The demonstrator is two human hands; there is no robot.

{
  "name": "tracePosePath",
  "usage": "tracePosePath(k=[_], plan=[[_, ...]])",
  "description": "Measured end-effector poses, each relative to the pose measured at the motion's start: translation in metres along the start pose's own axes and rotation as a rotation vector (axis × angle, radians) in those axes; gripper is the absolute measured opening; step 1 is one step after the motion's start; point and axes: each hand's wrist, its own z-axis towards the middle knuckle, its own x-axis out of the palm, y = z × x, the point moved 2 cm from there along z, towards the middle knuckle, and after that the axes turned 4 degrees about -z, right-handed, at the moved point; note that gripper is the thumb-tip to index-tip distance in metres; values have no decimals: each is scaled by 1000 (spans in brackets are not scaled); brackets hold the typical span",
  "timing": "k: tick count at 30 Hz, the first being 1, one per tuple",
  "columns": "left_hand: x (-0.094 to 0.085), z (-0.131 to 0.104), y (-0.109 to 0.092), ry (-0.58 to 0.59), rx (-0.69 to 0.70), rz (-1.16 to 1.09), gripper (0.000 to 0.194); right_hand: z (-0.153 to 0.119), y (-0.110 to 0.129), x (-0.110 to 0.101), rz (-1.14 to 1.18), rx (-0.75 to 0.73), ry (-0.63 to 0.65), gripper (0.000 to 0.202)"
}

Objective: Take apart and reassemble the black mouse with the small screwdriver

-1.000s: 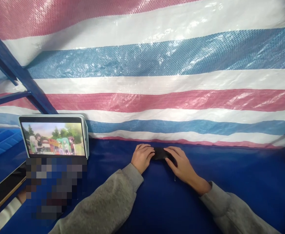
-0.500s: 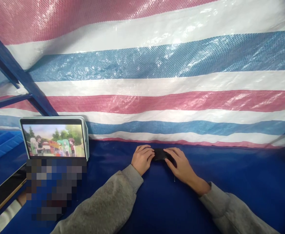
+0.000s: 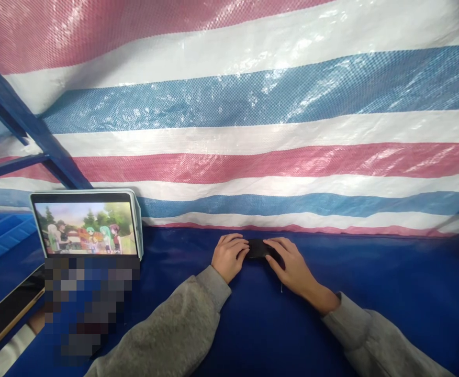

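A small flat black object (image 3: 257, 248) lies between my hands on the blue table surface; its exact kind cannot be made out. My left hand (image 3: 230, 256) is closed on its left end, fingertips over the edge. Around the right end, my right hand (image 3: 288, 264) has its thumb in front and its fingers on top. My fingers hide both ends of the object. A thin pale thread or tag shows just below my right hand.
At the left a tablet (image 3: 86, 228) in a pale case stands playing a cartoon. Before it are a blurred-out patch, a phone (image 3: 11, 309) and part of another person's hand (image 3: 37, 320). Blue trays (image 3: 9, 235) and a blue metal frame (image 3: 33, 125) stand farther left; striped sheeting (image 3: 253, 162) hangs behind.
My hands and the black object keep the same place and grip. The view has shifted very slightly, and the tablet's picture has changed a little.
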Motion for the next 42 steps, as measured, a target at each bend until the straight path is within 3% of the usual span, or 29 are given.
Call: tracePosePath(k=[42], plan=[[0,1,-1,12,26,14,12,0,0,1,13,-2,-13,33]])
